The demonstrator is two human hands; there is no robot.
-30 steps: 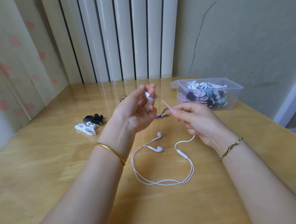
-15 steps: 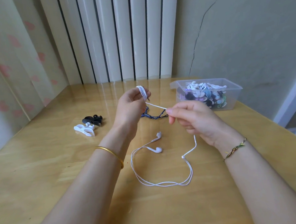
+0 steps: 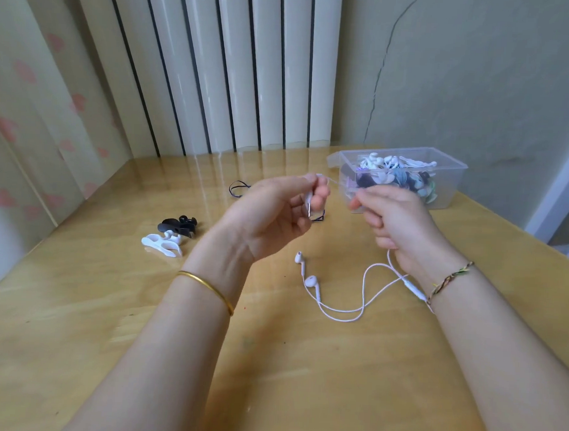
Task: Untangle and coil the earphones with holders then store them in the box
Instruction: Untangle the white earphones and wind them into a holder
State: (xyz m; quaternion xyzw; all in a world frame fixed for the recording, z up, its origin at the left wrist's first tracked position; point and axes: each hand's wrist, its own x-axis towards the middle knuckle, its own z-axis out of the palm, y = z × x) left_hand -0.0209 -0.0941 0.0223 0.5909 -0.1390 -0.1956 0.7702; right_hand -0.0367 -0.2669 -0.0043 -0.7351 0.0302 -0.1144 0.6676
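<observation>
White earphones (image 3: 311,280) lie on the wooden table with both buds side by side and the cable looping right past the inline remote (image 3: 413,288). My left hand (image 3: 270,214) is raised above the table and holds the plug end, with cable wound around its fingers. My right hand (image 3: 395,218) pinches the cable a short way to the right; the cable runs down from it to the table. A clear plastic box (image 3: 450,178) with several coiled earphones stands at the back right. A white holder (image 3: 161,242) and a black holder (image 3: 177,226) lie at the left.
A dark blue cord (image 3: 238,188) lies on the table behind my left hand. White vertical blinds and a cracked wall stand behind the table. A curtain hangs at the left. The table's right edge runs close behind the box.
My right hand has carried the cable up and right around my left fingers. The loop on the table has shrunk and the inline remote has slid right toward my right wrist.
</observation>
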